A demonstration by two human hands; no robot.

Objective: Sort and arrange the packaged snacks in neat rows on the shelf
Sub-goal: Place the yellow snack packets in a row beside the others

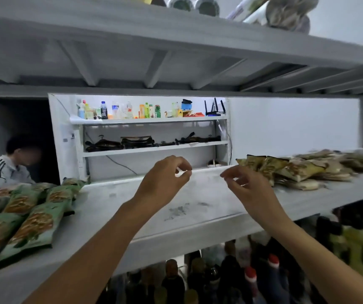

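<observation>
A: Where are the snacks sitting rn?
B: 2 groups on the shelf (198,207). The green packs (29,218) are lying in rows at the left end, overlapping a bit. The yellow packs (294,170) are lying in a loose heap at the right, some tilting over others. Bare patch btwn them.
A: And the hands?
B: Both are hovering over that bare patch, touching nothing. The left hand (165,178) is curling loosely, thumb & forefinger nearly meeting, nothing btwn them. The right hand (250,189) is half-curling too, fingertips pointing toward the yellow packs, near them but apart.
A: How are they going to handle?
B: I'm guessing light, puffy, air-filled film w/ a crinkly, slick skin. Contents prob brittle, so squeezing the belly is risking crumbs. I'm thinking pinching the sealed top or bottom seam, or sliding fingers under 1 edge & lifting flat. The heap is looking slidy, so pulling 1 from underneath is prob dragging its neighbours; taking the top 1 first is looking safer.
A: Progress?
B: Looking abt halfway imo: green side is reading tidy, yellow side is needing rows.
</observation>
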